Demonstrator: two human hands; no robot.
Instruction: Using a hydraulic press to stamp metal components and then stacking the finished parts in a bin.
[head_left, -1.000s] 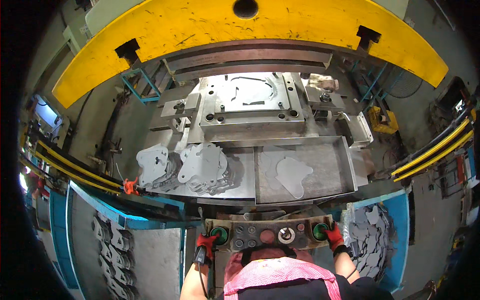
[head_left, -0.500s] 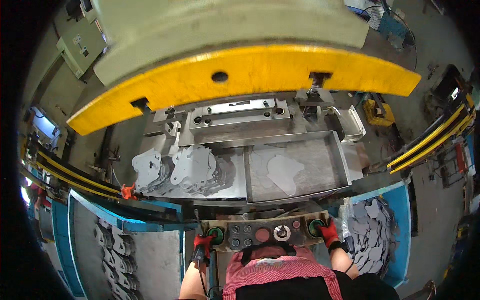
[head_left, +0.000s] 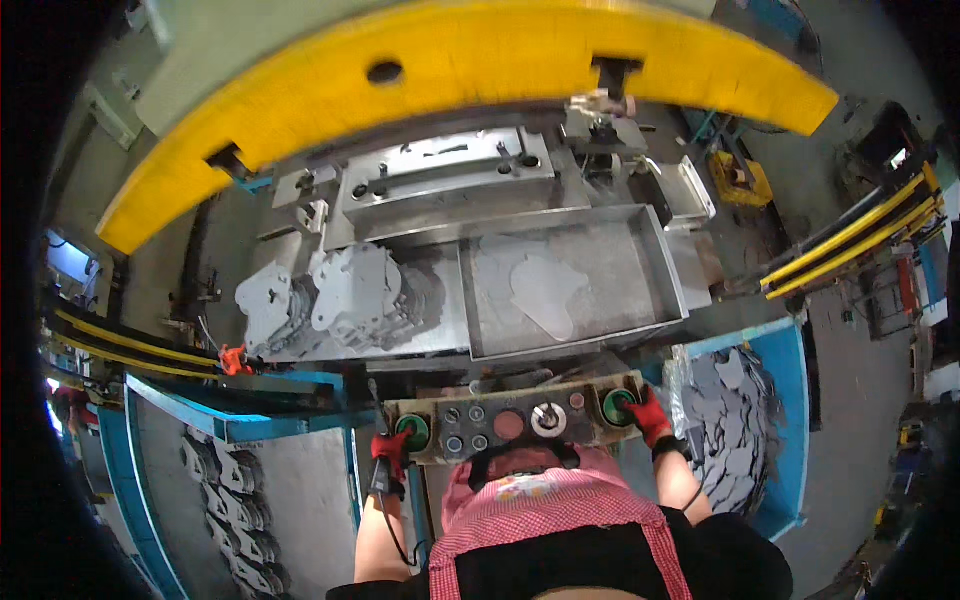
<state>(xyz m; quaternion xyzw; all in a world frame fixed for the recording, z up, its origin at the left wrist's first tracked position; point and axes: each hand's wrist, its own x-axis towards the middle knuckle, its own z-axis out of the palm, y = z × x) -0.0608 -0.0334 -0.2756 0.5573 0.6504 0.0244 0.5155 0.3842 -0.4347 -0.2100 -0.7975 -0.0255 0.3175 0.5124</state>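
Observation:
Both my hands wear red gloves and rest at the ends of a control box [head_left: 508, 462] in front of me. My left hand [head_left: 389, 452] is closed about the box's left end, its thumb at a green button [head_left: 413, 433]. At the right end, my right hand [head_left: 652, 418] reaches a finger or thumb into the other green button [head_left: 619, 407]. The remaining fingers of each hand are partly hidden. Beyond the box, stacked flat grey metal plates [head_left: 353, 290] stand left of a shallow metal tray [head_left: 625, 250], in which a similar plate [head_left: 548, 293] lies.
A wide yellow press beam [head_left: 480, 60] hangs above a steel die [head_left: 450, 180]. Blue-walled bins stand on both sides: the left one [head_left: 300, 480] holds rows of plates, the right one [head_left: 800, 430] many grey pieces. Yellow-striped guards [head_left: 850, 235] flank the press.
The whole view has shifted, so the press, plates and box sit higher and slightly left. Both hands stay at the green buttons. Whether the yellow beam itself moved is unclear.

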